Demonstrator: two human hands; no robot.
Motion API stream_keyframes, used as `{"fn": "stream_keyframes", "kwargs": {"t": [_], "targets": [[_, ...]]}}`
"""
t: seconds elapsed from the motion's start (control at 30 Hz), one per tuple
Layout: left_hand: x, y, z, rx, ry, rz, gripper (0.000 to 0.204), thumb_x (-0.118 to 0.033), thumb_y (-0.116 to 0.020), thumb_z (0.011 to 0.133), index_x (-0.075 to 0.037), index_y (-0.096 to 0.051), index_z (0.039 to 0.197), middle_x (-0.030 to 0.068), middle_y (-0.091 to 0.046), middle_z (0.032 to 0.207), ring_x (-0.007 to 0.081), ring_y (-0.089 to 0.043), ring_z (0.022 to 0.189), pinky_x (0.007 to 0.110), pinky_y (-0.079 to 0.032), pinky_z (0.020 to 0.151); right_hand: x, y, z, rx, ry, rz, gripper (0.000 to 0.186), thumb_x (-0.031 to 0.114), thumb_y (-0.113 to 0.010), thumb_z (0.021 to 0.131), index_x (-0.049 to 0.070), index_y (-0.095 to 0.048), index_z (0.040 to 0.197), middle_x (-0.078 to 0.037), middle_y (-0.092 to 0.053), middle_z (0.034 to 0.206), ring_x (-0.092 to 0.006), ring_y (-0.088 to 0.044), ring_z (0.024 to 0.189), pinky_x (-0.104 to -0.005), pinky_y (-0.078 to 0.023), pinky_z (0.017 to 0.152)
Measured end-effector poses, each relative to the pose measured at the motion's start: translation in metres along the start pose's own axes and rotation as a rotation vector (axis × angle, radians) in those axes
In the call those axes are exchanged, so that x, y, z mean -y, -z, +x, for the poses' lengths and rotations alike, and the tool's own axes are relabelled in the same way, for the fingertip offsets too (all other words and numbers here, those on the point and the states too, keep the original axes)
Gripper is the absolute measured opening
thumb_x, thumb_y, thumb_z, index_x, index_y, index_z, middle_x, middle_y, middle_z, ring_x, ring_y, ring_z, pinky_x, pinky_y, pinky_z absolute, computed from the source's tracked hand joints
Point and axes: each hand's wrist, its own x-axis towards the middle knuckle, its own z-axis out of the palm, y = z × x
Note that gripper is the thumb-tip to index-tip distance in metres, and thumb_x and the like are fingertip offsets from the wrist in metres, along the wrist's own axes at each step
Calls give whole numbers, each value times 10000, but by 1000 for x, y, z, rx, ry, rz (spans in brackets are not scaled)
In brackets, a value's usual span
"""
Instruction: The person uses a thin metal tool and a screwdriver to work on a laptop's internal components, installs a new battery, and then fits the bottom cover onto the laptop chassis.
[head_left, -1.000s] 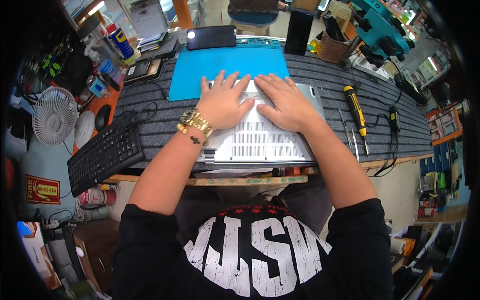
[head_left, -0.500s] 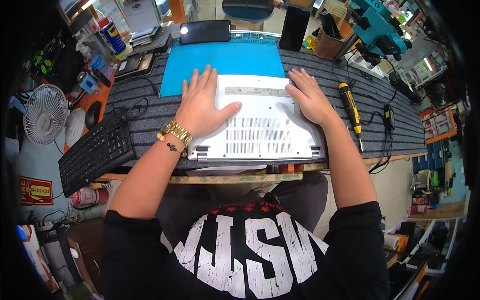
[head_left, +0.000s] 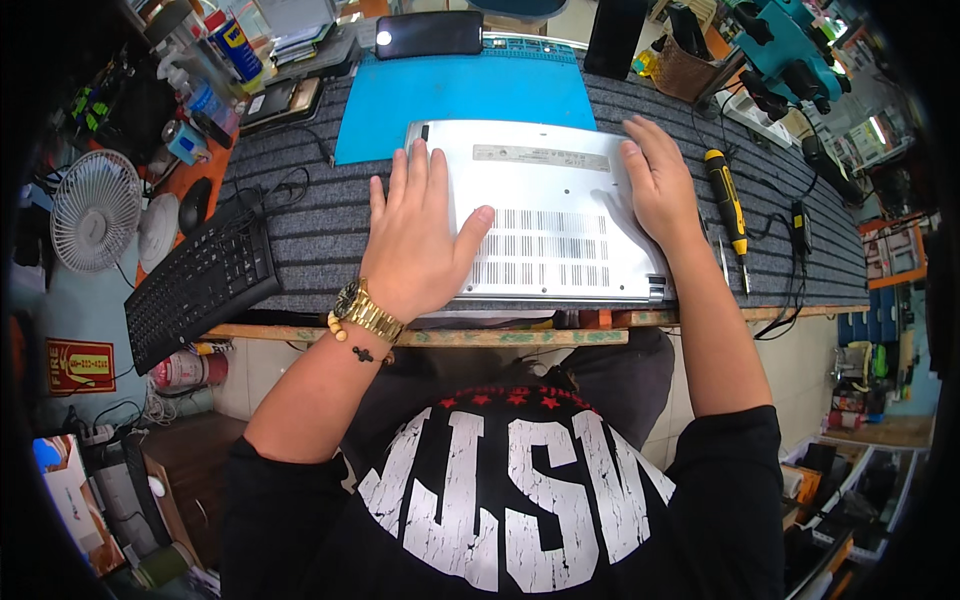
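A silver laptop [head_left: 540,195] lies closed and underside up on the striped grey bench mat, its vent slots toward me. My left hand [head_left: 418,240] rests with fingers stretched out and thumb spread over the laptop's left side, covering its near left corner. Along the right edge lies my right hand [head_left: 664,195], fingers extended, thumb on the casing near the far right corner. Neither hand is wrapped around anything. Just right of my right hand is a yellow and black screwdriver [head_left: 727,200], its shaft toward me.
Beyond the laptop lies a blue work mat [head_left: 465,95] with a black phone [head_left: 429,35] at its far edge. At left are a black keyboard [head_left: 205,285] and a small white fan [head_left: 97,210]. A teal microscope [head_left: 785,45] and cables [head_left: 800,245] occupy the right.
My left hand has slid back toward me, uncovering the laptop's far left corner. My right hand has moved outward to the right edge. The whole view has shifted slightly.
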Motion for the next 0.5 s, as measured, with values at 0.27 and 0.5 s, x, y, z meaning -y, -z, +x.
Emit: {"fn": "stream_keyframes", "kwargs": {"t": [0.27, 0.5], "targets": [[42, 4, 5, -129, -5, -716, 667, -408, -387, 1209, 110, -480, 1619, 341, -428, 1723, 503, -356, 1635, 584, -225, 1353, 19, 20, -64, 217, -269, -128, 763, 480, -462, 1179, -80, -381, 1691, -288, -386, 1769, -424, -281, 1691, -492, -184, 1384], [55, 3, 7, -105, 16, -232, 614, -385, -380, 1216, 31, -492, 1655, 263, -484, 1717, 482, -368, 1636, 568, -224, 1359, 25, 18, -64, 248, -262, -165, 807, 512, -429, 1185, -82, -319, 1720, -280, -309, 1809, -402, -217, 1717, -499, -124, 1397]]}}
